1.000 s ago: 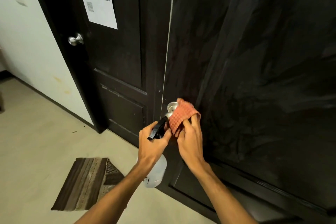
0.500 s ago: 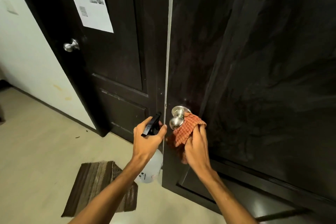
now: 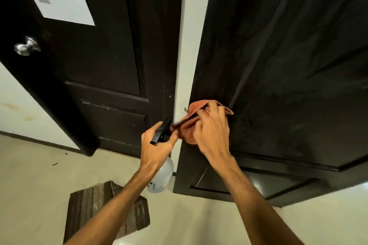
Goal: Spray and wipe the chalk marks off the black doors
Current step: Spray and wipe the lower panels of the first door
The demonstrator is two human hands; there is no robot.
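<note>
right hand (image 3: 213, 135) curled round red cloth (image 3: 188, 133), pressing it at the near edge of the right door (image 3: 278, 65). left hand (image 3: 157, 149) wrapped on spray bottle (image 3: 162, 175), held low just beside. risk: door looks unlatched; wipe pressure may swing it, cloth skids off.

Paper (image 3: 59, 0) print blurred, top cut off; left hand (image 3: 157, 151) hides spray bottle (image 3: 162, 177) neck.
</note>
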